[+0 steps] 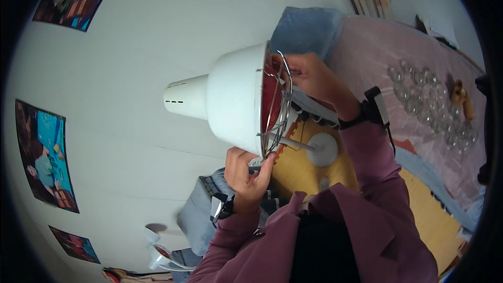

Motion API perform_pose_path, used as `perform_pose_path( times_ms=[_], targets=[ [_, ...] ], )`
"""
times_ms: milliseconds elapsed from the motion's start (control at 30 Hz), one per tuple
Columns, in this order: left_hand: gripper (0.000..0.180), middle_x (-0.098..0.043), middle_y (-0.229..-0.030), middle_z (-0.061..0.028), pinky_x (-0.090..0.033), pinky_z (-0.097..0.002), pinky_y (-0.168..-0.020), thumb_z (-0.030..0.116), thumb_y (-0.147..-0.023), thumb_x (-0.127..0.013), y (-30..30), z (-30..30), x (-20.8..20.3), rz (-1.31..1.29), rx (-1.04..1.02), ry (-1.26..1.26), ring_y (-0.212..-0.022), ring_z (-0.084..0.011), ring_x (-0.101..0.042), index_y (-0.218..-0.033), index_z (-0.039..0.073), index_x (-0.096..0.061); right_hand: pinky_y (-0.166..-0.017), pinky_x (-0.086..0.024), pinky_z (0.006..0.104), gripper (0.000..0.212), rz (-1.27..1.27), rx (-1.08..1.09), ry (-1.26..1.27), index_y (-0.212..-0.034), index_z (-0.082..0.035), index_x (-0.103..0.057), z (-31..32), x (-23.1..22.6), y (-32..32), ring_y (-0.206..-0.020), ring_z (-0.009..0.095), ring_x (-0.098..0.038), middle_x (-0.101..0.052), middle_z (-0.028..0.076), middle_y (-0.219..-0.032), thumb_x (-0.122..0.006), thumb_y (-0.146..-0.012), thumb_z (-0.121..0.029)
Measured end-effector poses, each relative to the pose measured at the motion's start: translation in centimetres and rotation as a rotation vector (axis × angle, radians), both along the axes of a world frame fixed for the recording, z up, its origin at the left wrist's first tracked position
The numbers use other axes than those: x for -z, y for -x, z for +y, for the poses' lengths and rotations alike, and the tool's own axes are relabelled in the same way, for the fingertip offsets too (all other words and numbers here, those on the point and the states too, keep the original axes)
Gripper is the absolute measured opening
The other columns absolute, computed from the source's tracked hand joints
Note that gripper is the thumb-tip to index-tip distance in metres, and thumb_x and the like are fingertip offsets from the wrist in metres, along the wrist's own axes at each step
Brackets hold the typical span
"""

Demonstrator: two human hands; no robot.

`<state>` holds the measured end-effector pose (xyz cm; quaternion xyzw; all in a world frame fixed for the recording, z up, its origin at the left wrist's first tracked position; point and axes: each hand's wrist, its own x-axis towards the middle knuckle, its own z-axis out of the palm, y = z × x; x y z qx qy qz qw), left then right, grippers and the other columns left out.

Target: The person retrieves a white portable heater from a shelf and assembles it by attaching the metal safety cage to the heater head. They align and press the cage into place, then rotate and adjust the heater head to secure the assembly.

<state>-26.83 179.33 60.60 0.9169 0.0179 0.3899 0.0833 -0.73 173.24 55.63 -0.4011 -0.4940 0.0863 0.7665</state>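
A heat lamp with a white bell-shaped shade [236, 94] is in front of me, turned on its side with its mouth to the right. Inside the mouth shows a red bulb [271, 99], and a bent metal wire guard [286, 106] covers it. My left hand [245, 174] is closed at the shade's lower rim, its thumb against the edge of the guard. At the upper rim, the fingers of my right hand [310, 76] close round the guard's wires; their tips are partly hidden behind it. A pole [292, 142] runs from behind the guard to a round white base [321, 150] on the floor.
On the right, a bed with a pink sheet [361, 47] bears a blue pillow [306, 29], several clear glass cups [419, 94] and brown cylinders [461, 100]. A second red-bulbed lamp [160, 256] stands at lower left, near a grey-blue cushion [196, 215]. Posters [46, 154] hang on the wall.
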Motion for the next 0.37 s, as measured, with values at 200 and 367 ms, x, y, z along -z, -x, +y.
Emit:
perform_pose_path(
  times_ms=[200,367],
  targets=[
    [0.036,-0.066,-0.088,-0.0119,-0.053,-0.0358,-0.07,-0.003,-0.068,-0.082,1.9,1.3,-0.7,-0.206,0.019,-0.173,-0.08,-0.0301,-0.067,-0.094,0.004,-0.057,-0.078,-0.056,0.0265,0.042,0.081,0.036,0.083,-0.132,0.001,-0.059,-0.7,-1.5,3.3,-0.088,0.008,-0.066,-0.073,0.008,-0.103,-0.06,-0.091,0.005],
    [0.045,-0.068,-0.094,-0.0109,-0.055,-0.0361,-0.072,0.002,-0.071,-0.086,5.4,3.1,-0.2,-0.313,-0.056,-0.019,-0.082,-0.0294,-0.068,-0.103,0.008,-0.055,-0.08,-0.057,0.0277,0.047,-0.062,0.212,0.239,-0.137,-0.007,-0.058,0.8,-2.7,5.7,-0.103,0.012,-0.066,-0.07,0.013,-0.12,-0.066,-0.091,-0.002]
  ],
)
